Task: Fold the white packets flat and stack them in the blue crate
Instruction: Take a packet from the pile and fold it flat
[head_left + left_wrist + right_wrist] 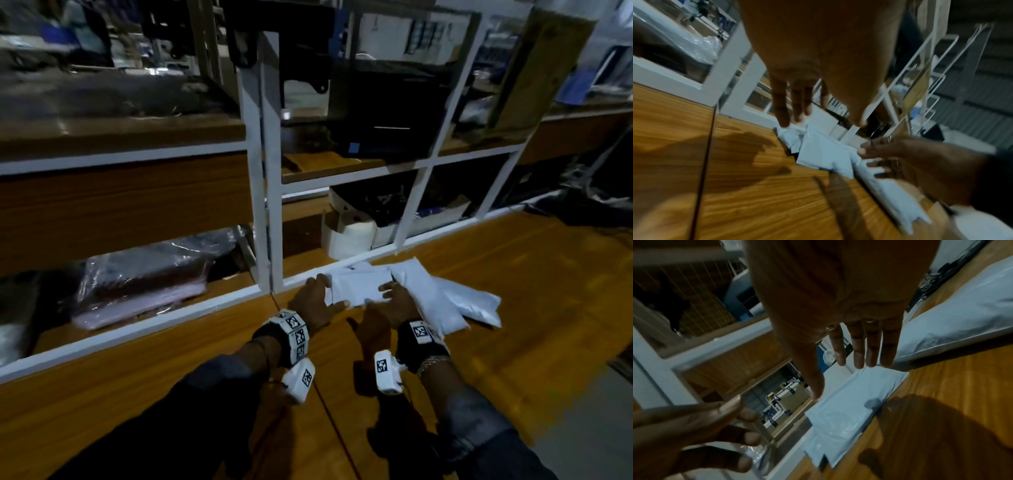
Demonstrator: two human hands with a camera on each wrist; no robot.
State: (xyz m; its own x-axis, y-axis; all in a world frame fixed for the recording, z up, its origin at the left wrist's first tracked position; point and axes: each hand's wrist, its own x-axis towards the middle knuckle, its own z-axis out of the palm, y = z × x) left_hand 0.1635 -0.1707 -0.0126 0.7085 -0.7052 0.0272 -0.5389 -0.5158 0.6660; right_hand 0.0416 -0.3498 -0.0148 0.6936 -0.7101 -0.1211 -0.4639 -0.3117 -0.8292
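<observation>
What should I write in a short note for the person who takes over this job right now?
Left hand: open, fingers at the left end of the white packet.
Right hand: open, fingers at its right end.
More packets lie beside it on the wooden table, near the white shelf frame.
Done: nothing stacked that the views show.
Left: flatten each packet and stack it. The blue crate is not in view.

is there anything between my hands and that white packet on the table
Nothing visible does. The left hand and right hand flank the white packet on the wooden table, fingers straight, at its ends.
</observation>
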